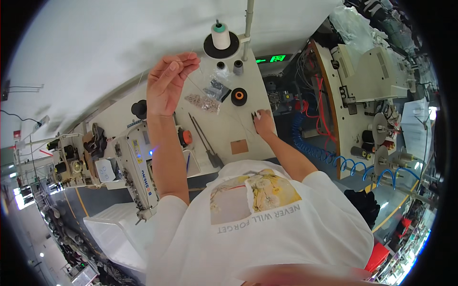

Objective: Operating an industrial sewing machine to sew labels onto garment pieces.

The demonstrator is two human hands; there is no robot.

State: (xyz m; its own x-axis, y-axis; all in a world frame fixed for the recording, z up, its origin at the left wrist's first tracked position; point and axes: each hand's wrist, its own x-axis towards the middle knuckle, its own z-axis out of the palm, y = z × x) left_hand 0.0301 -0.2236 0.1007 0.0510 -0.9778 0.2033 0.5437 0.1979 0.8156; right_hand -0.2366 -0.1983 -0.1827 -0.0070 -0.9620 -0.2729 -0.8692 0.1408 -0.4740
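My left hand (166,84) is raised over the back of the worktable (229,125), thumb and fingertips pinched on a thin thread (195,84). Lower down, at the table's right edge, my right hand (265,124) rests with a small dark pointed tool (254,116) in its fingers; most of the tool is hidden. Between the hands lie a clear bag of small beige pieces (204,103), a dark packet in plastic (217,90) and a black spool with an orange core (239,97). Two long screwdrivers (205,141) and a brown square card (239,146) lie nearer my body.
A large white thread cone (220,37) stands on a black disc by a pole, with two small spools (238,67) below it. On the left is an industrial sewing machine (137,161). A blue coiled air hose (311,146) hangs right, beside another machine table (331,107).
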